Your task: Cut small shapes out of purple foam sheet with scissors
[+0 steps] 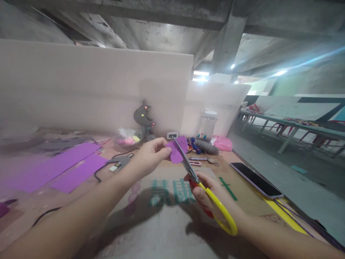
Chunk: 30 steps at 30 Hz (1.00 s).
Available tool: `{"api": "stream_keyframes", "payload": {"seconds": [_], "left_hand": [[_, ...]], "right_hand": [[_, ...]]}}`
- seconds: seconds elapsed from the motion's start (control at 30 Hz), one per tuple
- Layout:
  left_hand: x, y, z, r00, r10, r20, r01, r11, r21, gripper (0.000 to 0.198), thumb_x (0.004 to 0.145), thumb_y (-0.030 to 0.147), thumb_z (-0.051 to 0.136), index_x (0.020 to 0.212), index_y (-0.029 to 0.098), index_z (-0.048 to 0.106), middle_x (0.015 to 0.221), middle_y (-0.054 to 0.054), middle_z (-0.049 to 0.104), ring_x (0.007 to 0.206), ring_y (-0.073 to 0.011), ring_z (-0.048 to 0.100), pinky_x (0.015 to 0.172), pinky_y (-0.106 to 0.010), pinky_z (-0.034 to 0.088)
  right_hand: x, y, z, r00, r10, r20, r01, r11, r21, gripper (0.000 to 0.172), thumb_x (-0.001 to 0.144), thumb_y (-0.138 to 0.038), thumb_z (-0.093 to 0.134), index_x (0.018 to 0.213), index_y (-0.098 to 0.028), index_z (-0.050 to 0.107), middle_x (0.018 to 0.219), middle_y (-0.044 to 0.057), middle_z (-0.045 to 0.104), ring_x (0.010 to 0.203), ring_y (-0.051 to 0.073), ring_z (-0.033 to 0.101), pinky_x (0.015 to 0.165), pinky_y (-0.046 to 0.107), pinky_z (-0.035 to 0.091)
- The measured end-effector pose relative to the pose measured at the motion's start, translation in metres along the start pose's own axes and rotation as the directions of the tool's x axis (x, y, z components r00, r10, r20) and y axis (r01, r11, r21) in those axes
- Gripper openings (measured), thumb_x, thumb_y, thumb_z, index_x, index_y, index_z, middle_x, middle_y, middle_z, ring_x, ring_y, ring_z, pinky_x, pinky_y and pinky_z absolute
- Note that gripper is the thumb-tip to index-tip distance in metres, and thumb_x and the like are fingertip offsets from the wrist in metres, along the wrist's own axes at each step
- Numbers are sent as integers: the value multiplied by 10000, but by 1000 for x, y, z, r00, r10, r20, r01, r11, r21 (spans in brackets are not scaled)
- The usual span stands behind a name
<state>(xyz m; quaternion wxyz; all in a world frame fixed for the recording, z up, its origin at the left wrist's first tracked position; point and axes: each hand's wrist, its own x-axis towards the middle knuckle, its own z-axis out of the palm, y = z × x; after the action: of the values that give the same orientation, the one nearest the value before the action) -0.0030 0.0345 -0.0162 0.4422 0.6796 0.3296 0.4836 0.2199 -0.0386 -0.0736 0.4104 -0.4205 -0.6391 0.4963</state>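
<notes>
My left hand (156,153) pinches a small piece of purple paper (176,153) by its left edge, above the table. Faint drawn outlines show on the paper. In my right hand (205,190) is a pair of scissors (192,172) with grey blades, one yellow handle and some red at the other. The blades point up and away from me and lie across the paper piece. Whether they are parted around the paper or only in front of it, I cannot tell. My fingers partly hide the red handle.
Larger purple sheets (70,167) lie at left. Behind are a dark crescent-moon ornament (142,116), a lidded clear jar (207,126), grey yarn (207,146), a blue glue gun (196,145) and a pink plastic bag (223,142). A phone (256,180) rests at the table's right edge.
</notes>
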Motion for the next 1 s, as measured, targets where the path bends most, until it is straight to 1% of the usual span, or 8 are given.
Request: {"api": "stream_keyframes", "payload": {"seconds": [0.17, 0.27, 0.37, 0.47, 0.6, 0.73, 0.9, 1.0], "left_hand": [[7, -11, -4, 998, -67, 6, 67, 998, 16, 160, 828, 308, 649, 748, 194, 570, 717, 42, 659, 728, -142, 684, 815, -304, 533], [13, -20, -8, 993, -113, 16, 112, 993, 43, 171, 799, 323, 677, 737, 182, 602, 743, 14, 689, 732, -150, 689, 797, -308, 543], [18, -25, -14, 989, -144, 16, 143, 988, 52, 211, 775, 359, 705, 725, 173, 620, 739, -15, 705, 728, -166, 694, 779, -320, 552], [19, -23, -20, 984, -176, -13, 177, 983, 56, 260, 776, 410, 722, 742, 176, 614, 742, -40, 722, 714, -181, 697, 725, -319, 541], [17, -16, -24, 984, -172, -52, 176, 981, 84, 314, 809, 475, 711, 775, 176, 624, 754, -44, 714, 709, -175, 679, 691, -301, 508], [13, -17, -16, 994, -111, 24, 108, 987, 117, 319, 831, 486, 708, 788, 176, 646, 767, -34, 707, 728, -165, 664, 728, -303, 511], [7, -17, -2, 988, -115, 104, 95, 978, 184, 281, 865, 448, 671, 810, 173, 671, 798, -34, 705, 745, -158, 656, 732, -294, 503], [4, -13, 3, 983, -114, 141, 89, 981, 175, 269, 868, 428, 655, 816, 164, 668, 801, -31, 691, 748, -153, 640, 734, -293, 496]], "right_hand": [[5, 5, 0, 998, 52, 24, -54, 995, 80, 608, 781, -717, 697, 1075, -197, 587, 588, -98, 362, 439, 58, 269, 390, 185, 248], [9, 5, -2, 992, 112, 62, -119, 985, 126, 570, 820, -700, 670, 1083, -206, 562, 569, -109, 351, 431, 53, 241, 373, 165, 241], [14, 2, -6, 986, 149, 69, -157, 980, 126, 570, 817, -714, 661, 1033, -198, 548, 602, -96, 391, 444, 53, 273, 368, 158, 236], [19, -5, -10, 997, 77, 4, -77, 993, 94, 563, 854, -747, 580, 988, -203, 522, 604, -98, 404, 416, 50, 305, 364, 169, 255], [27, -5, -21, 997, -37, -63, 41, 997, 63, 577, 877, -767, 513, 1026, -209, 511, 626, -96, 420, 388, 53, 316, 346, 188, 279], [35, 6, -31, 984, -134, -120, 137, 991, 14, 522, 900, -703, 550, 1116, -230, 499, 690, -75, 469, 438, 71, 378, 382, 205, 331], [34, -3, -29, 980, -135, -145, 110, 979, -170, 356, 871, -453, 704, 1087, -216, 550, 789, -28, 538, 590, 104, 504, 494, 231, 401], [33, -17, -24, 984, -128, -121, 105, 978, -180, 340, 862, -429, 703, 1070, -211, 545, 808, -22, 536, 608, 109, 514, 501, 233, 415]]}}
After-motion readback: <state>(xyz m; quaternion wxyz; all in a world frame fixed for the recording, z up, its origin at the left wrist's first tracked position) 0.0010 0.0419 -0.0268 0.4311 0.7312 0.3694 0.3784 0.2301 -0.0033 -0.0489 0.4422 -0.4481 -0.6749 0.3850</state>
